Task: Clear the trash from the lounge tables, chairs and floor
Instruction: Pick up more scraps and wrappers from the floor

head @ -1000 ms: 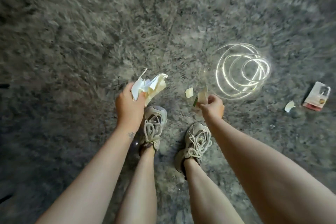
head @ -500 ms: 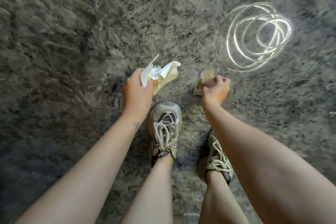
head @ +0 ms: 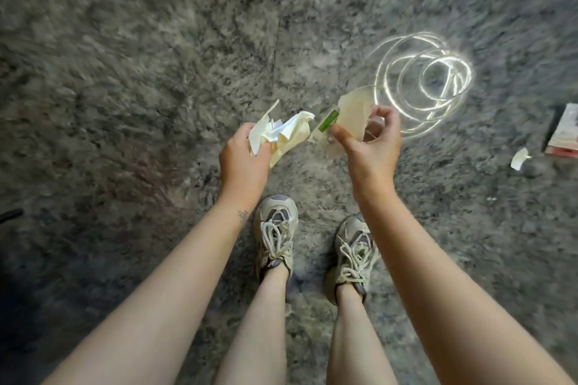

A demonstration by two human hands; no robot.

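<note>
Both hands are up over the grey floor (head: 125,78) — left hand (head: 242,162) clenched round a crumpled paper wad (head: 283,134), right hand (head: 370,150) pinching a torn green-labelled wrapper (head: 347,116) just beside it. A white scrap (head: 519,158) and a packet (head: 563,131) lie on the floor, right.

Floor (head: 125,78) of polished stone, speckled grey, black and off-white, filling the whole frame; much of its surface is smeared by blur. A thin straight joint (head: 280,25) between slabs runs from the top edge, just left of centre, downward toward mid-frame. Upper right: a bright reflection (head: 422,81) of light, drawn into overlapping white loops on the glossy stone. The lower left corner lies in deep shadow (head: 28,306). At the left edge, below mid-height, a short dark object (head: 11,215), too blurred to identify.
</note>
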